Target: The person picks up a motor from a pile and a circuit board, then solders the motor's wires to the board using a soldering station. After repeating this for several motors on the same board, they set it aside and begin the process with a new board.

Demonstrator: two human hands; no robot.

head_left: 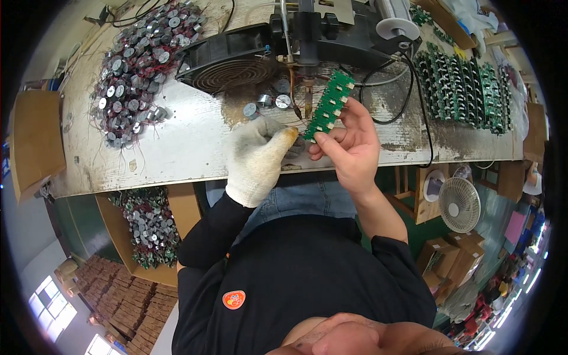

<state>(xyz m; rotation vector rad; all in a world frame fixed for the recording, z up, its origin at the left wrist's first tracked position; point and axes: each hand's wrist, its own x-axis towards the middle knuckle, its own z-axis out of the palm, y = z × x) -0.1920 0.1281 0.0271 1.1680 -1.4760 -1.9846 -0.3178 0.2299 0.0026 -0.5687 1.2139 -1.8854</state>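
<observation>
My bare right hand grips a green circuit board by its lower end, between thumb and fingers. The strip carries several small white connectors and tilts up to the right. Close to its lower left edge, my left hand in a whitish glove is closed, thumb and fingertips together. What those fingertips hold is hidden. Just above them points the dark tip of a thin copper-coloured tube, beside a soldering iron hanging upright from a stand. A few round silver components lie behind my left hand.
A big heap of round silver components with red wires covers the table's left. Rows of green boards stand at the right. A black fan and a black cable flank the stand. Below the table edge sits a filled carton.
</observation>
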